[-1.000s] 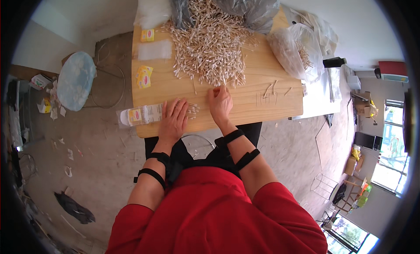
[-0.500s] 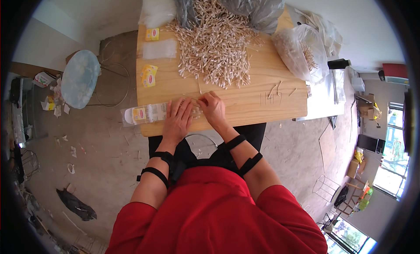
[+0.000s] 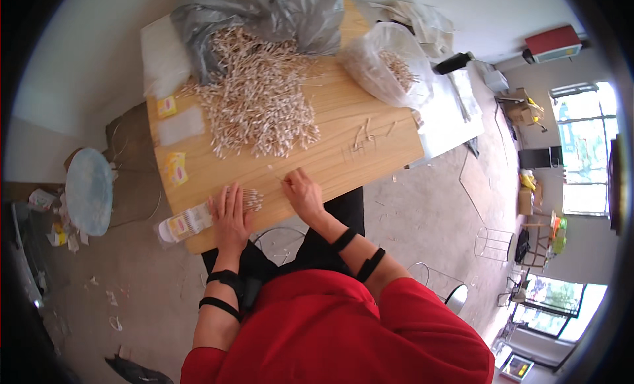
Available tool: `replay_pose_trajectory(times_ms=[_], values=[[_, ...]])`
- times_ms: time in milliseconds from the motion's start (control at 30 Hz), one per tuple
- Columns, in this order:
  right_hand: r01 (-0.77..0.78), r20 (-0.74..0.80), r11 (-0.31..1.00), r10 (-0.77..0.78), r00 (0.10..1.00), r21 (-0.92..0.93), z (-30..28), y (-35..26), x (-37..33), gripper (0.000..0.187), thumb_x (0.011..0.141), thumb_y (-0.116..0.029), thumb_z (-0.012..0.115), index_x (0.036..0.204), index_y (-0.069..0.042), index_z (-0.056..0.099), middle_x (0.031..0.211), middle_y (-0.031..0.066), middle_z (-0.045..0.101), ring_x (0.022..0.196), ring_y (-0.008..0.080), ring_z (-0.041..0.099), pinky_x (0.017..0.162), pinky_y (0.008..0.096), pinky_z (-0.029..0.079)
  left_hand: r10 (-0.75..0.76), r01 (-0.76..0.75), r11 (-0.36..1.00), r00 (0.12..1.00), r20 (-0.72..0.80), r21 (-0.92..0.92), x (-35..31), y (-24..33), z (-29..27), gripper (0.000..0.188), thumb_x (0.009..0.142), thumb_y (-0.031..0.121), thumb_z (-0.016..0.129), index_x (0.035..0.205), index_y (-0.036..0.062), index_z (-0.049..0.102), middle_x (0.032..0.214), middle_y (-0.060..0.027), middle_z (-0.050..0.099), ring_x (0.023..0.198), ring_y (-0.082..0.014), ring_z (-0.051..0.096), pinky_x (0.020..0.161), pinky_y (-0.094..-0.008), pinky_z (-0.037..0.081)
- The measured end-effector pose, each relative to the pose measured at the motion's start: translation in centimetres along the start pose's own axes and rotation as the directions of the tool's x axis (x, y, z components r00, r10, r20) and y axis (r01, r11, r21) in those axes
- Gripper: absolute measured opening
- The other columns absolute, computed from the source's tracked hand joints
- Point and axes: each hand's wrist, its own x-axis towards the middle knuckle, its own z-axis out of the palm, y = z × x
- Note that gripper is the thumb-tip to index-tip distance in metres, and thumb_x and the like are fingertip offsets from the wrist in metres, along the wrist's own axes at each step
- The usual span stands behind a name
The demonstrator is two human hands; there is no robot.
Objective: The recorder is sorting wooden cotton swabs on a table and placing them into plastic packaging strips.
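Observation:
My left hand [image 3: 231,219] lies over a clear plastic bag of cotton swabs [image 3: 200,219], its fingers stretched out and flat. A yellow and white label [image 3: 178,227] shows at the bag's left end. Loose swab tips [image 3: 253,199] stick out to the right from under that hand. A short way further right, my right hand [image 3: 304,195] pinches one thin cotton swab [image 3: 273,172] at its fingertips, just above the wooden table [image 3: 350,169]. Beyond both hands is a large heap of loose cotton swabs [image 3: 264,106].
A grey plastic bag [image 3: 290,20] lies behind the heap, a clear bag with swabs [image 3: 383,70] at the far right. Several stray swabs [image 3: 366,134] lie right of my hands. Yellow cards [image 3: 176,169] and clear sleeves [image 3: 181,126] line the left edge. A round stool [image 3: 89,191] stands left.
The view has swung, so the table appears tilted and shifted left. My right hand has drawn away from the swab tips beside my left hand, which stays on the bag.

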Motion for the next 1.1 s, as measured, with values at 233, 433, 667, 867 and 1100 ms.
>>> replay_pose_trajectory(times_ms=[233,433,667,867,1100], values=[[-0.27,-0.473,0.963,0.228,0.851,-0.022,-10.4,10.9,3.1,0.014,0.084,-0.015,0.07,0.084,-0.002,0.068,0.081,0.0156,0.067,0.074,0.0298,0.066,0.064,0.0401,0.05,0.023,-0.022,1.0,0.999,0.024,-0.022,0.4,0.3,-0.3,0.06,0.092,0.027,0.057,0.145,0.0051,0.041,0.154,-0.0064,0.037,0.146,-0.0279,0.027,0.121,-0.056,0.011],[-0.281,-0.523,0.959,0.229,0.821,-0.021,-8.9,10.9,3.1,0.013,0.087,-0.016,0.066,0.088,-0.003,0.069,0.081,0.016,0.067,0.074,0.0311,0.066,0.066,0.0415,0.051,0.009,-0.009,0.999,1.0,0.002,-0.037,0.1,-0.2,0.0,0.061,0.089,0.024,0.059,0.145,0.0044,0.041,0.153,-0.0087,0.038,0.144,-0.0303,0.029,0.12,-0.0561,0.013],[-0.118,-0.069,0.962,0.139,0.988,0.246,-0.7,0.4,-4.1,0.023,0.084,-0.006,0.067,0.107,-0.003,0.064,0.109,0.0165,0.061,0.094,0.0337,0.063,0.08,0.0402,0.052,0.021,-0.042,0.964,0.996,-0.085,-0.262,1.2,0.2,-1.9,0.087,0.079,0.021,0.075,0.149,0.0026,0.029,0.15,-0.0178,0.038,0.142,-0.0375,0.029,0.118,-0.0544,0.021],[0.222,-0.011,0.955,-0.224,0.975,0.196,2.2,-3.6,-3.0,0.052,0.075,-0.009,0.075,0.123,-0.004,0.057,0.133,0.0153,0.053,0.125,0.0382,0.047,0.103,0.0452,0.041,-0.016,0.011,0.923,1.0,-0.01,-0.384,2.0,-2.5,-2.8,0.097,0.07,0.011,0.083,0.149,0.0028,0.028,0.145,-0.0178,0.042,0.137,-0.0371,0.036,0.114,-0.0453,0.032],[0.243,-0.002,0.942,-0.25,0.968,0.232,4.2,-3.1,-1.2,0.052,0.081,-0.005,0.068,0.13,-0.003,0.051,0.138,0.017,0.05,0.125,0.0398,0.048,0.105,0.0472,0.041,-0.024,0.013,0.894,1.0,-0.017,-0.448,1.6,-2.3,-2.4,0.085,0.078,0.007,0.076,0.149,0.0043,0.03,0.138,-0.0181,0.049,0.129,-0.0376,0.044,0.109,-0.0442,0.037]])
